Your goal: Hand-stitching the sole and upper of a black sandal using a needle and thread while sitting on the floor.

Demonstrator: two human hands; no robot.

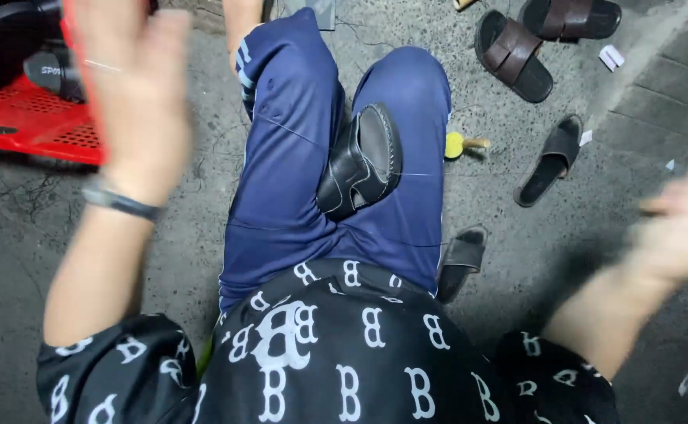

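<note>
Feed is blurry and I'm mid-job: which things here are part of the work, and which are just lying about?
In the work:
black shoe clamped between the knees
thread running across it
left hand and right hand, both raised and blurred

Lying about:
brown sandals
black slipper
red crate
yellow tool

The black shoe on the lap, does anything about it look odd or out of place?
The black shoe sits wedged between the knees, tilted on its side, with a thin thread running from its edge. Both hands, left and right, are raised apart and blurred. No damage visible.
</note>
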